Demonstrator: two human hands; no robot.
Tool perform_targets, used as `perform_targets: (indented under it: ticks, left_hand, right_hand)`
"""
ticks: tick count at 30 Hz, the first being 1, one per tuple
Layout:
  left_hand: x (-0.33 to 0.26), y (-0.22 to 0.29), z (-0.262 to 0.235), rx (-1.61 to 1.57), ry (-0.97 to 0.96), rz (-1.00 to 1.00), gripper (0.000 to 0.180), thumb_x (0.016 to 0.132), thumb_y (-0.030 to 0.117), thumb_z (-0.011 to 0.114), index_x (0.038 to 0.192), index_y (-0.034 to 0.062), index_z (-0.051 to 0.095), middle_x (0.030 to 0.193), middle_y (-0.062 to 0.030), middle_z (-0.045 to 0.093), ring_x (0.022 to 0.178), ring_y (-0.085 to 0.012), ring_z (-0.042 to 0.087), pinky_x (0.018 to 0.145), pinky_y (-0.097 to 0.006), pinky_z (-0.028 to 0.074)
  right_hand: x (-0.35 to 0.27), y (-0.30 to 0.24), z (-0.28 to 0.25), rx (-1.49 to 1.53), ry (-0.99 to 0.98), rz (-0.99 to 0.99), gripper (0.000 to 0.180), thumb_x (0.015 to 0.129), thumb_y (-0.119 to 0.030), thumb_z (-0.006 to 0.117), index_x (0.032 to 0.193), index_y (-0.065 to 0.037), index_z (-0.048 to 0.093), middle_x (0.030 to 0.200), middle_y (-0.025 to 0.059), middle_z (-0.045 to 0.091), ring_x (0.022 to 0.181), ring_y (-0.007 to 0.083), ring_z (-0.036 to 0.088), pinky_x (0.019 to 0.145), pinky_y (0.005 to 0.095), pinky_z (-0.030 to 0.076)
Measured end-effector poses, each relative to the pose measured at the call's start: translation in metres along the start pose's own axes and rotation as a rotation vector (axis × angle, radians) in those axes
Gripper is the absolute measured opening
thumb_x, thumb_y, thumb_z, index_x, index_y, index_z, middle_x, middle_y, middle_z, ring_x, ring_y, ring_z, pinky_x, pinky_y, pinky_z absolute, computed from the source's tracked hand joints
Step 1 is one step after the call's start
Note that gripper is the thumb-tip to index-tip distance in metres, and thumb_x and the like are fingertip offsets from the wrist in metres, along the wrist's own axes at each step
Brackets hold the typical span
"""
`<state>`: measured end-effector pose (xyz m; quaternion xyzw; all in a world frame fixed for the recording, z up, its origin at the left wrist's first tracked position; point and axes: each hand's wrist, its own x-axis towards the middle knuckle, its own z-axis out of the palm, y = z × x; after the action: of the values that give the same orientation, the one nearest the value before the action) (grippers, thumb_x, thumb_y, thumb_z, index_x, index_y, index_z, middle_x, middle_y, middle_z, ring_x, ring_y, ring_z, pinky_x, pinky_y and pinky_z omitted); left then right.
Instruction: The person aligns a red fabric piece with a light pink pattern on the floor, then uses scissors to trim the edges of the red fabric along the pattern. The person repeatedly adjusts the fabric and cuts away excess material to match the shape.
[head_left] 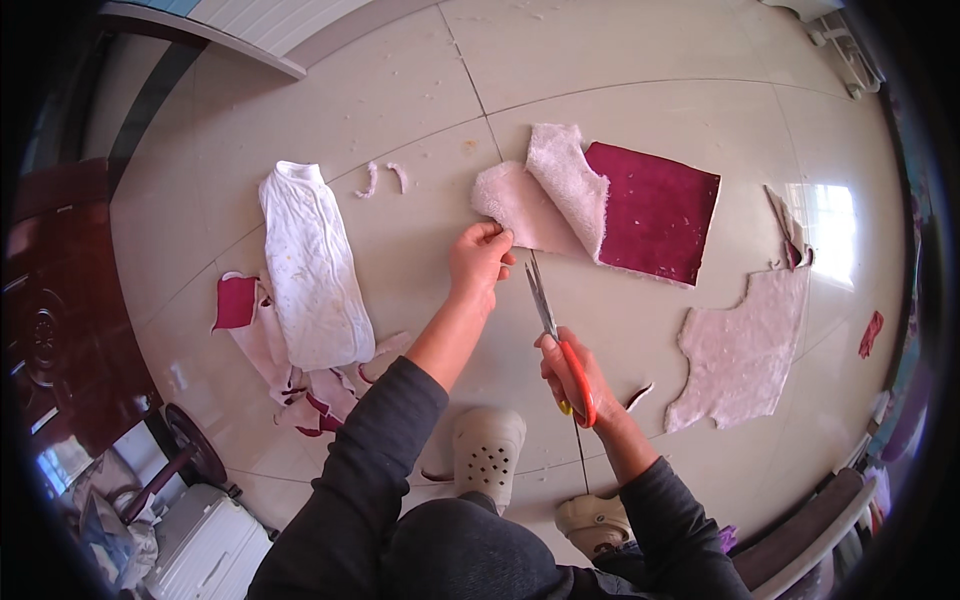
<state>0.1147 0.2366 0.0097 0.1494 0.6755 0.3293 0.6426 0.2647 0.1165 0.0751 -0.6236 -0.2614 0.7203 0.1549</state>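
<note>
My left hand point(480, 262) is closed, its thumb and fingers pinching the near left edge of a pale pink plush fabric piece point(545, 212). One part of that piece is folded over, with its fluffy side showing. Beneath and to the right of it lies a burgundy fabric panel point(655, 215). In my right hand point(590, 380) is a pair of scissors point(577, 372) with red-orange handles. Its blades point away from me, slightly parted, with their tips just short of the plush piece's near edge.
A cut-out plush piece point(745, 350) lies on the tiled floor at right. White folded cloth point(312, 265) rests by pink and burgundy scraps point(237, 302) at left. Small trimmings point(398, 178) lie beyond. A grey-white case point(205, 545) stands lower left; my clogs point(490, 447) are below.
</note>
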Motion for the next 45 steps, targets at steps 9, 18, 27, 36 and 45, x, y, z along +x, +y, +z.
perform_targets:
  ticks: [9,18,27,36,45]
  left_hand:
    - [0.001,0.0,-0.004,0.053,-0.004,0.063,0.02,0.086,0.017,0.069,0.1,0.0057,0.061,0.083,0.0003,0.062,0.06,-0.0079,0.057,0.048,-0.022,0.043]
    - [-0.003,0.003,-0.001,0.182,0.017,0.156,0.035,0.083,0.016,0.071,0.108,0.0007,0.052,0.085,-0.003,0.062,0.067,-0.0094,0.058,0.054,-0.023,0.043]
    - [0.012,0.003,0.022,0.203,0.091,0.274,0.03,0.082,0.014,0.071,0.102,0.0012,0.053,0.086,-0.0042,0.063,0.069,-0.0102,0.058,0.057,-0.026,0.045]
    - [0.041,0.023,0.014,0.179,0.072,0.389,0.067,0.073,-0.014,0.047,0.134,0.0137,0.045,0.103,-0.0095,0.058,0.091,-0.0183,0.058,0.075,-0.032,0.05]
    - [0.052,0.038,-0.005,1.24,-0.158,1.23,0.042,0.073,-0.005,0.057,0.111,0.0107,0.063,0.113,-0.0057,0.057,0.103,-0.0233,0.057,0.085,-0.035,0.049]
  right_hand:
    - [0.01,-0.015,0.006,0.026,-0.052,0.059,0.048,0.097,-0.048,0.046,0.108,-0.002,0.049,0.073,0.0029,0.05,0.055,0.0078,0.045,0.048,0.0225,0.04]
    - [0.004,-0.003,-0.068,-0.764,0.815,-0.615,0.056,0.067,-0.016,0.082,0.114,-0.009,0.051,0.094,0.0105,0.054,0.084,0.0292,0.055,0.068,0.04,0.047]
    - [0.054,-0.011,-0.14,-1.341,0.72,-0.728,0.041,0.072,-0.006,0.065,0.11,-0.01,0.053,0.096,0.011,0.053,0.097,0.0295,0.053,0.083,0.041,0.043]
    - [0.027,-0.018,-0.129,-1.172,0.624,-0.744,0.045,0.067,0.0,0.068,0.108,-0.011,0.052,0.092,0.0116,0.057,0.087,0.0332,0.058,0.076,0.0426,0.047]
    - [-0.023,-0.034,-0.152,-0.82,0.456,-0.649,0.04,0.071,0.0,0.068,0.108,-0.007,0.054,0.09,0.0112,0.061,0.084,0.0233,0.061,0.074,0.0364,0.05]
